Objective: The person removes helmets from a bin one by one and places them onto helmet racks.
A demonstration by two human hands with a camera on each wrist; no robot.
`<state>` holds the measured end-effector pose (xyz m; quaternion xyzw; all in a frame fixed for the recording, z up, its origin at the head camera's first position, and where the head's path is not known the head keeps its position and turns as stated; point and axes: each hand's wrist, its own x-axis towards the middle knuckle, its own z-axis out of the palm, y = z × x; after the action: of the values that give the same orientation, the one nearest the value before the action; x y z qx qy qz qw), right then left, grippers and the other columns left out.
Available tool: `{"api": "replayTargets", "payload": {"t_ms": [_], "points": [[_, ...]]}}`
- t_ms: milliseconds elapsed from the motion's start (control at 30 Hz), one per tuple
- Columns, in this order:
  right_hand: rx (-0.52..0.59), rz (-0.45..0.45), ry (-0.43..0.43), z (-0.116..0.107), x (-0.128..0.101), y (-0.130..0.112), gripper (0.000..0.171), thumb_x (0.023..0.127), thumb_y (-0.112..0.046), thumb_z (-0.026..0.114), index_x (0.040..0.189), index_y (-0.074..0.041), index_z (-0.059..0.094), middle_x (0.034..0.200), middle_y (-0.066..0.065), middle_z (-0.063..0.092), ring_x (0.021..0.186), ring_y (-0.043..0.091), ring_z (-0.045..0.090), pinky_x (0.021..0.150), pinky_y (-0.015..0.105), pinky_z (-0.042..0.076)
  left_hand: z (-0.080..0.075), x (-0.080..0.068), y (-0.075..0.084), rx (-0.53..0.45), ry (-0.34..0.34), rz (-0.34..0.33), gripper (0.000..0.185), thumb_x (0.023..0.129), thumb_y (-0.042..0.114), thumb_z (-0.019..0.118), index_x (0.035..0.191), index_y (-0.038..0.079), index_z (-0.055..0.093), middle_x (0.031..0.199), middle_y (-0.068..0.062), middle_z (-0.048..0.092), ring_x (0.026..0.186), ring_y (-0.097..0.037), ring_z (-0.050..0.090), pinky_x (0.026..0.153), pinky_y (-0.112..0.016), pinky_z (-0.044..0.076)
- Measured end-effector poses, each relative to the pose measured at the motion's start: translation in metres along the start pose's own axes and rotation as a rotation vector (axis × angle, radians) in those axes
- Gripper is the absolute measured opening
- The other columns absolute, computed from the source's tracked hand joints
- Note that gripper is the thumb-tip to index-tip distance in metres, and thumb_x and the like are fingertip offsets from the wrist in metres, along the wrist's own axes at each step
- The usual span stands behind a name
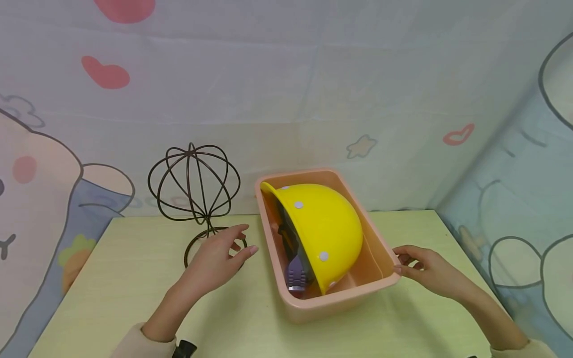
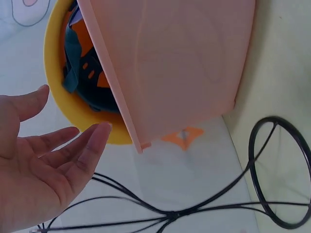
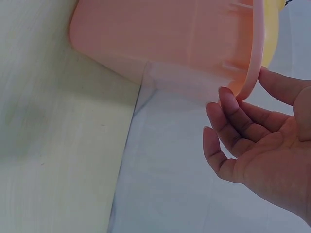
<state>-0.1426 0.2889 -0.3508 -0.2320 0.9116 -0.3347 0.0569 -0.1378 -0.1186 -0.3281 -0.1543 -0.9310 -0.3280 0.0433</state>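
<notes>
A pink plastic bin sits at an angle on the table. Inside it lies a yellow helmet with white dots, tipped on its side. Dark straps and a purple piece show at the helmet's opening. My right hand pinches the bin's right front corner at the rim, thumb over the edge and fingertips beneath. To the bin's left, my left hand hovers with spread, loosely bent fingers and holds nothing. Behind that hand stands a dark wire hat stand, its ring base partly hidden.
The pale wooden table ends at a cloth backdrop printed with hearts and cartoon figures. On the right, another printed cloth hangs along the table's side. The wire stand rises close to the bin's left side.
</notes>
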Motion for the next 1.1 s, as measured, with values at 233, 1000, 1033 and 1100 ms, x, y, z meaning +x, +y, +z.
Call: {"api": "replayTargets", "payload": {"t_ms": [233, 1000, 1033, 1100], "points": [[0.017, -0.013, 0.018, 0.003, 0.000, 0.000, 0.028, 0.088, -0.011, 0.061, 0.111, 0.003, 0.057, 0.088, -0.003, 0.060, 0.079, 0.005, 0.053, 0.064, 0.024, 0.046, 0.011, 0.010, 0.016, -0.131, -0.022, -0.019, 0.049, 0.087, 0.028, 0.062, 0.128, 0.003, 0.049, 0.105, -0.010, 0.062, 0.084, -0.018, 0.060, 0.068, -0.031, 0.051], [0.056, -0.001, 0.007, 0.003, 0.000, 0.001, 0.029, 0.088, -0.009, 0.060, 0.112, 0.007, 0.055, 0.088, 0.001, 0.060, 0.078, 0.005, 0.052, 0.059, 0.023, 0.046, 0.038, 0.046, 0.043, -0.476, -0.080, -0.148, 0.051, 0.085, 0.027, 0.066, 0.122, -0.002, 0.045, 0.093, -0.009, 0.060, 0.075, -0.021, 0.060, 0.065, -0.028, 0.054], [0.054, 0.000, 0.007, 0.003, 0.000, 0.001, 0.029, 0.088, -0.009, 0.060, 0.112, 0.007, 0.055, 0.088, 0.001, 0.061, 0.078, 0.005, 0.052, 0.059, 0.023, 0.046, 0.039, 0.047, 0.044, -0.485, -0.077, -0.150, 0.050, 0.085, 0.026, 0.066, 0.121, -0.003, 0.046, 0.092, -0.010, 0.059, 0.075, -0.020, 0.060, 0.065, -0.028, 0.055], [0.051, 0.003, 0.008, 0.003, 0.000, 0.002, 0.030, 0.088, -0.009, 0.060, 0.113, 0.007, 0.055, 0.089, 0.001, 0.061, 0.078, 0.005, 0.052, 0.060, 0.023, 0.047, 0.041, 0.048, 0.045, -0.499, -0.070, -0.158, 0.047, 0.086, 0.023, 0.065, 0.119, -0.003, 0.046, 0.091, -0.011, 0.058, 0.074, -0.021, 0.060, 0.065, -0.028, 0.055]]}}
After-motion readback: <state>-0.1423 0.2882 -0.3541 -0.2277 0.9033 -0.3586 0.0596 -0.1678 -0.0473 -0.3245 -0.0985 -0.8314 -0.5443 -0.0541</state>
